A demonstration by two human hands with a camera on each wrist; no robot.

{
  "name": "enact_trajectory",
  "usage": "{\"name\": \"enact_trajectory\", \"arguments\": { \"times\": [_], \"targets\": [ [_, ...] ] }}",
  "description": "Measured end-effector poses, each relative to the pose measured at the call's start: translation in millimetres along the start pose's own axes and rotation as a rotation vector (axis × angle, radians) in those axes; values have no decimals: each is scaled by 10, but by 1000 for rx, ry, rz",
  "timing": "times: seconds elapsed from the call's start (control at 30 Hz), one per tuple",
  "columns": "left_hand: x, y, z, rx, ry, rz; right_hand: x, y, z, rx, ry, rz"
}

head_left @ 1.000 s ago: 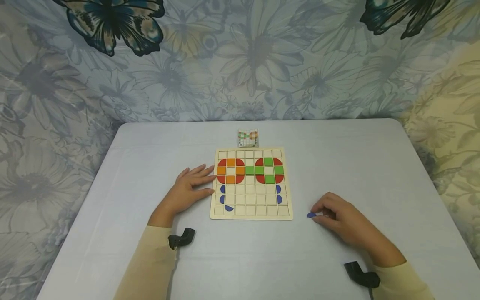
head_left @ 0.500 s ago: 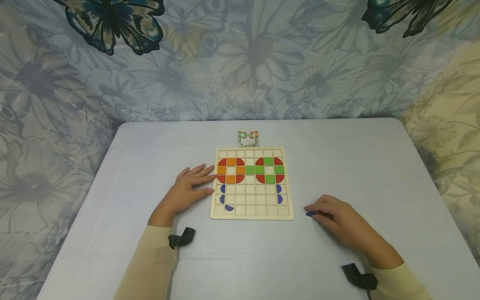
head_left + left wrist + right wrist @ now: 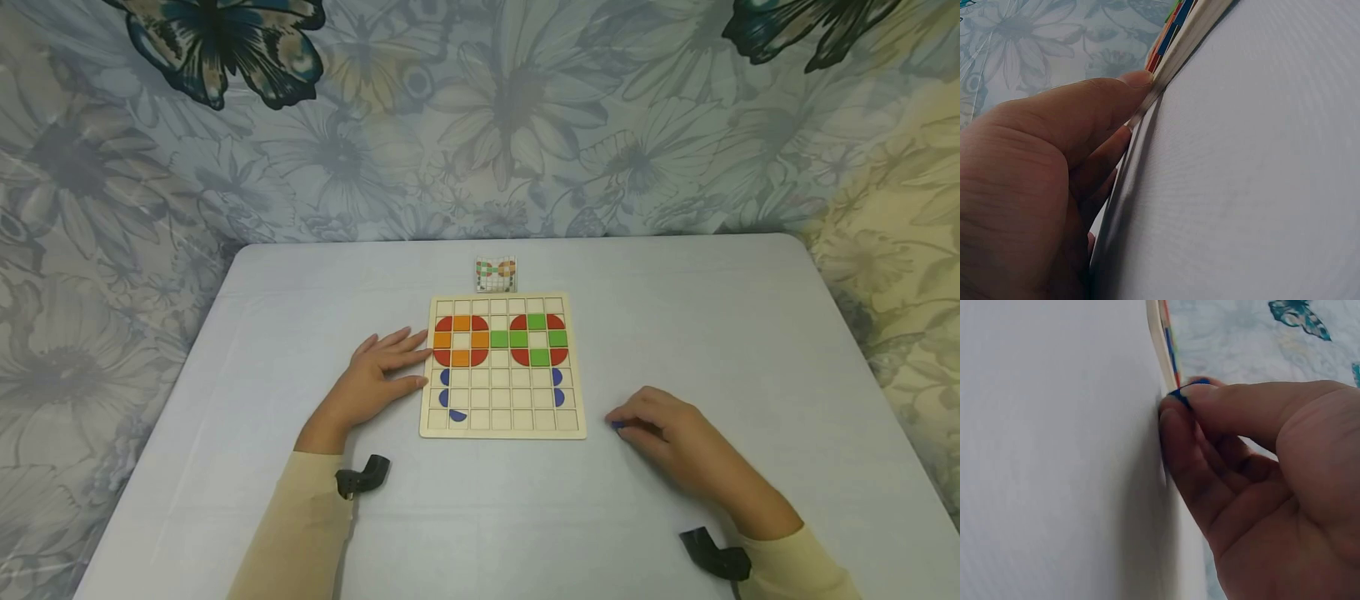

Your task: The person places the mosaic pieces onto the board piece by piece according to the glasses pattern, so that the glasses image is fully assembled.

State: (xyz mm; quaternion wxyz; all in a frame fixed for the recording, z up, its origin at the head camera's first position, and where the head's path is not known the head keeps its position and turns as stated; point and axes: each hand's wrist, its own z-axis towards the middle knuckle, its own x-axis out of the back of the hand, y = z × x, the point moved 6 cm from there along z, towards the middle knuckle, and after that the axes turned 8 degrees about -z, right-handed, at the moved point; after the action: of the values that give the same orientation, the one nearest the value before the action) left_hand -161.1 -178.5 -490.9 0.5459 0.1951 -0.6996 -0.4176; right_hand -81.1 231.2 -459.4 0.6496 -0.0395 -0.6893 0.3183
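Note:
A square wooden grid board [image 3: 502, 434] lies mid-table, bearing red, orange, green and blue pieces. Blue half-circles sit in its lower rows: two at the left edge, two at the right, and one blue half-circle [image 3: 458, 416] in the bottom row. My left hand [image 3: 367, 383] rests beside the board with fingers spread, the tips touching its left edge; the left wrist view shows the thumb [image 3: 1138, 79] against that edge. Right of the board, low over the table, my right hand [image 3: 671, 429] pinches a blue half-circle piece [image 3: 1200, 382] between thumb and fingers, which partly hide it.
Just behind the board is a small pattern card [image 3: 496, 274] printed with a coloured grid. A white cloth covers the table [image 3: 712, 317]. Patterned fabric [image 3: 517, 125] with flowers and butterflies hangs behind it.
My right hand has shifted slightly left towards the board, and its fingers now cover more of the blue half-circle. The left hand and the board pieces stay as they were.

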Motion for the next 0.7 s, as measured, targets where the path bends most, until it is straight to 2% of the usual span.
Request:
{"name": "enact_trajectory", "arguments": {
  "times": [0.4, 0.53, 0.7],
  "targets": [
    [8, 13, 2, -10, 4, -4, -152, -131, 91, -50, 54, 355],
    [8, 12, 4, -6, 3, -2, -236, -191, 145, -75, 57, 394],
    [2, 3, 5, -5, 5, -4, -358, -283, 236, -101, 47, 374]
  ]
}}
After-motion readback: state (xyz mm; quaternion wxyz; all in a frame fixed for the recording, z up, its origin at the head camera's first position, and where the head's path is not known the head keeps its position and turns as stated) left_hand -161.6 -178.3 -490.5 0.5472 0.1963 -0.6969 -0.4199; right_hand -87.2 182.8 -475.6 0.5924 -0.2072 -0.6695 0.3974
